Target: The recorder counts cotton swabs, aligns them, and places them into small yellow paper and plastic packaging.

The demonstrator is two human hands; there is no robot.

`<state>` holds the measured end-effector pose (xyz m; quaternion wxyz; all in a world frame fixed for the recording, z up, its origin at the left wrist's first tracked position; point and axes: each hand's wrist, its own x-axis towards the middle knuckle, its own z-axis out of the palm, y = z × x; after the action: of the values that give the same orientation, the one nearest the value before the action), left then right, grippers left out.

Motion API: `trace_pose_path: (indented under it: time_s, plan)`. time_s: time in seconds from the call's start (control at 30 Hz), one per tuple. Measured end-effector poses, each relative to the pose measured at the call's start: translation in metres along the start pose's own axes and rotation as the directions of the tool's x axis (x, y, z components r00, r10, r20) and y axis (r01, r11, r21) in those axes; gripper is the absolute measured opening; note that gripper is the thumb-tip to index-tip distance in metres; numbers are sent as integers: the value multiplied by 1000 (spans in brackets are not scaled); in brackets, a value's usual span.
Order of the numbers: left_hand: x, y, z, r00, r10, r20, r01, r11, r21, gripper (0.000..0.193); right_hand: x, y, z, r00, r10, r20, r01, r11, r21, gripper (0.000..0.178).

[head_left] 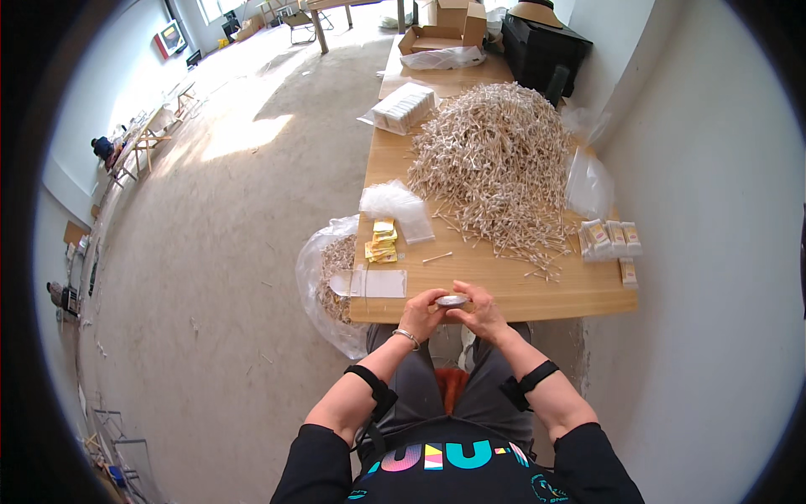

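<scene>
My left hand [424,315] and my right hand [478,312] meet over the near edge of the table. Their fingers are closed around a small pale oval object [452,301], seen end-on; its kind is too small to make out. Beyond them, a single cotton swab [437,257] lies on the wood, in front of a large heap of cotton swabs [495,151]. To the left of my hands are a flat white card [384,284], a small stack of yellow printed cards [383,241] and a pile of clear plastic bags [395,204].
Filled packs [611,238] line the right edge of the wooden table [504,301]. A bag of packed bundles [405,107], an open cardboard box [445,34] and a black bin [546,50] stand farther back. A clear sack of swabs [312,286] sits left, and a wall [714,210] right.
</scene>
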<state>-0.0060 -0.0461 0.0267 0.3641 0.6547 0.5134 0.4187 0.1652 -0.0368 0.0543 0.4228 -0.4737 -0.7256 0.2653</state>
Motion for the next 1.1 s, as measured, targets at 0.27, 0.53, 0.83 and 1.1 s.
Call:
trace_pose_path:
  time_s: [0.27,0.53,0.83,1.1]
  plan:
    - [-4,-2,3,1000,27,-14,-22,966,256,22,3,14,1,959,108,264,-97,994,-54,15]
    - [5,8,-9,999,34,-6,-34,998,-58,27,8,12,-4,978,102,180,-128,983,135,22]
    - [8,4,-5,1000,8,-22,-8,1000,-14,18,11,4,-3,980,65,187,-75,996,49,15]
    - [3,-6,-4,991,-131,23,129,914,-384,19,15,1,-5,988,76,133,-85,995,59,24]
